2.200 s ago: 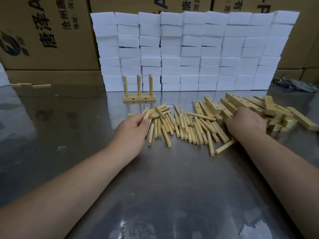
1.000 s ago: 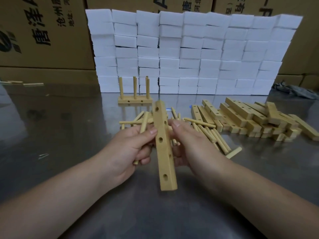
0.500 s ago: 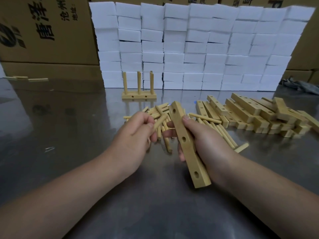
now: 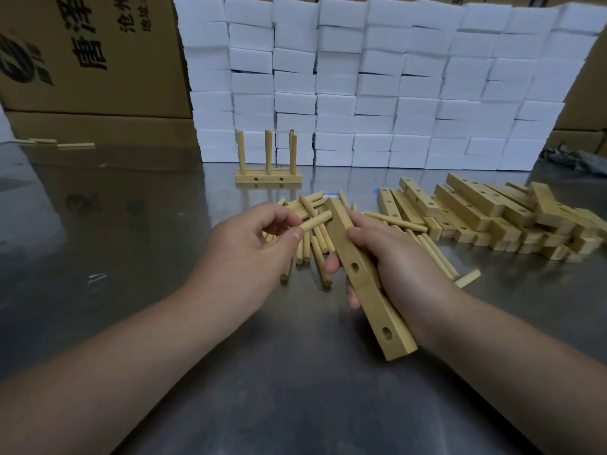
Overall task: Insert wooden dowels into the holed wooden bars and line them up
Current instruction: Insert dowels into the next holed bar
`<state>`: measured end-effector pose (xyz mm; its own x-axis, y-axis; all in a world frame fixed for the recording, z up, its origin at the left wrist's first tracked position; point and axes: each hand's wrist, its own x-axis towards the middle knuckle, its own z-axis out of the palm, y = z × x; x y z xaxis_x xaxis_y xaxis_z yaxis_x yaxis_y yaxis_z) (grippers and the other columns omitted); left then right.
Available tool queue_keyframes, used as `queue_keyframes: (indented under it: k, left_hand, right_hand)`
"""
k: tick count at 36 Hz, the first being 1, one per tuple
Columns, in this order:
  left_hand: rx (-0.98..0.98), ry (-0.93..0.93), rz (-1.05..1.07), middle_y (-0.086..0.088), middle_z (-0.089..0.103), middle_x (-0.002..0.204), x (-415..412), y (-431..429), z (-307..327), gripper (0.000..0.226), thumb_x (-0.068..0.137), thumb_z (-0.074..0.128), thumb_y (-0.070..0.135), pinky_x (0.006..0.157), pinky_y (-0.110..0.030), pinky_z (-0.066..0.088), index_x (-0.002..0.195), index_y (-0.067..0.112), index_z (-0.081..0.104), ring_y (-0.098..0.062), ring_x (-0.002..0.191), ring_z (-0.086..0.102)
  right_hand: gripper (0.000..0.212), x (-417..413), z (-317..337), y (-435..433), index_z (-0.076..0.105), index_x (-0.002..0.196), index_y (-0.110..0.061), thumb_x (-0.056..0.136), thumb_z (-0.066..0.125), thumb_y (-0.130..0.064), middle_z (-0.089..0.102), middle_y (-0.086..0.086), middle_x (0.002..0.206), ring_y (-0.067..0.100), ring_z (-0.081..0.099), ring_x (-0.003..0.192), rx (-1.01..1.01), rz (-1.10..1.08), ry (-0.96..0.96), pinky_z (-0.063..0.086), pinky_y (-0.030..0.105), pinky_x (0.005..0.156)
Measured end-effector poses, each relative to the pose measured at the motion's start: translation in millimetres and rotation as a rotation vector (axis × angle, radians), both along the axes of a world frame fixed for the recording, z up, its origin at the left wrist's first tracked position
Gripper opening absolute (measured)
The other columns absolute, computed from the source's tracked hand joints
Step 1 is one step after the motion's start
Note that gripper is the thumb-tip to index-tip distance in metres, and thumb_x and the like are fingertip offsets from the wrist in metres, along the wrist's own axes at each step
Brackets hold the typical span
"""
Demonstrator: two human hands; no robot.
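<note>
left hand [image 4: 249,247]: pinching dowel [image 4: 317,221]
right hand [image 4: 404,267]: gripping bar [image 4: 368,297]
risk: dowel sitting skewed to bar, likely jamming at the hole

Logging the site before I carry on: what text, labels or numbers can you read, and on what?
"唐泽": large print on the left cardboard box.
"沧州": smaller print, same box, cut off at the top.
"地址:": smallest line, same box.
Print on the far-right box: cut off, unreadable.
</note>
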<state>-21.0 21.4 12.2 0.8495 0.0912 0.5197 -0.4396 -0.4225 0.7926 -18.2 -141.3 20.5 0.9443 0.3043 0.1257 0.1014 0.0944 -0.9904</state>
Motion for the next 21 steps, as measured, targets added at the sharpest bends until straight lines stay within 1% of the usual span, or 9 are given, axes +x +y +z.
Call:
queue_keyframes:
  k: [4, 9, 12, 14, 16, 18, 20, 21]
  left_hand:
    - [0.009, 0.009, 0.008, 0.024, 0.057, 0.062, -0.8, -0.7, 0.7, 0.025, 0.081, 0.064, 0.019, 0.041, -0.007, 0.034, 0.065, 0.038, 0.063, 0.003, 0.045, 0.045]
    - [0.014, 0.016, 0.022, 0.021, 0.058, 0.061, -1.6, -0.2, 1.8, 0.023, 0.08, 0.066, 0.022, 0.042, -0.008, 0.034, 0.064, 0.039, 0.065, 0.001, 0.047, 0.043]
    - [0.032, 0.012, 0.032, 0.024, 0.057, 0.06, -3.0, -0.2, 3.7, 0.024, 0.08, 0.066, 0.022, 0.043, -0.005, 0.034, 0.064, 0.04, 0.063, 0.004, 0.049, 0.046]
    - [0.092, -0.019, 0.044, 0.028, 0.057, 0.064, -3.8, 0.5, 5.0, 0.026, 0.08, 0.066, 0.024, 0.048, -0.003, 0.033, 0.064, 0.044, 0.061, 0.009, 0.057, 0.048]
    - [0.169, -0.065, 0.064, 0.022, 0.059, 0.07, -3.7, 2.1, 6.2, 0.028, 0.078, 0.064, 0.026, 0.051, -0.002, 0.031, 0.065, 0.05, 0.058, 0.011, 0.065, 0.048]
    - [0.231, -0.107, 0.079, 0.018, 0.058, 0.071, -2.8, 4.8, 6.8, 0.03, 0.078, 0.064, 0.027, 0.054, -0.004, 0.031, 0.067, 0.054, 0.056, 0.009, 0.069, 0.048]
    - [0.285, -0.134, 0.096, 0.017, 0.057, 0.072, -1.5, 7.3, 6.7, 0.027, 0.079, 0.066, 0.025, 0.057, -0.011, 0.034, 0.073, 0.051, 0.06, 0.006, 0.071, 0.049]
    - [0.303, -0.136, 0.105, 0.017, 0.057, 0.072, -1.0, 8.2, 6.9, 0.021, 0.079, 0.067, 0.025, 0.057, -0.011, 0.034, 0.077, 0.045, 0.066, 0.005, 0.071, 0.049]
  right_hand:
    - [0.032, 0.3, 0.1, -0.4, 0.061, 0.099, -0.04, 0.098, 0.037, -0.019, 0.066, 0.011, 0.072, 0.019, 0.049, 0.039, 0.008, 0.011, -0.009, 0.044, 0.021, 0.04]
    - [0.035, 0.7, 0.4, -1.2, 0.062, 0.094, -0.042, 0.098, 0.037, -0.019, 0.066, 0.011, 0.072, 0.018, 0.049, 0.039, -0.015, 0.023, -0.028, 0.045, 0.021, 0.04]
    - [0.034, 0.9, 0.5, -1.7, 0.061, 0.095, -0.044, 0.098, 0.037, -0.019, 0.065, 0.009, 0.069, 0.017, 0.05, 0.039, -0.048, 0.015, -0.05, 0.045, 0.021, 0.04]
    - [0.034, 1.3, 0.3, -2.0, 0.059, 0.096, -0.046, 0.097, 0.038, -0.019, 0.065, 0.006, 0.067, 0.016, 0.05, 0.04, -0.078, 0.001, -0.074, 0.045, 0.021, 0.041]
    - [0.034, 1.5, 0.3, -2.4, 0.059, 0.095, -0.047, 0.097, 0.039, -0.019, 0.065, 0.005, 0.067, 0.016, 0.051, 0.04, -0.097, -0.003, -0.086, 0.045, 0.021, 0.041]
    - [0.035, 1.4, 0.4, -2.6, 0.059, 0.092, -0.048, 0.097, 0.039, -0.019, 0.066, 0.005, 0.067, 0.016, 0.051, 0.04, -0.108, -0.001, -0.09, 0.046, 0.021, 0.041]
    - [0.035, 1.4, 0.4, -3.0, 0.059, 0.093, -0.048, 0.097, 0.04, -0.019, 0.066, 0.004, 0.067, 0.016, 0.051, 0.04, -0.125, 0.0, -0.099, 0.046, 0.022, 0.041]
    - [0.034, 1.4, 0.5, -3.1, 0.059, 0.095, -0.048, 0.097, 0.041, -0.019, 0.066, 0.004, 0.067, 0.016, 0.051, 0.04, -0.133, 0.0, -0.103, 0.046, 0.022, 0.041]
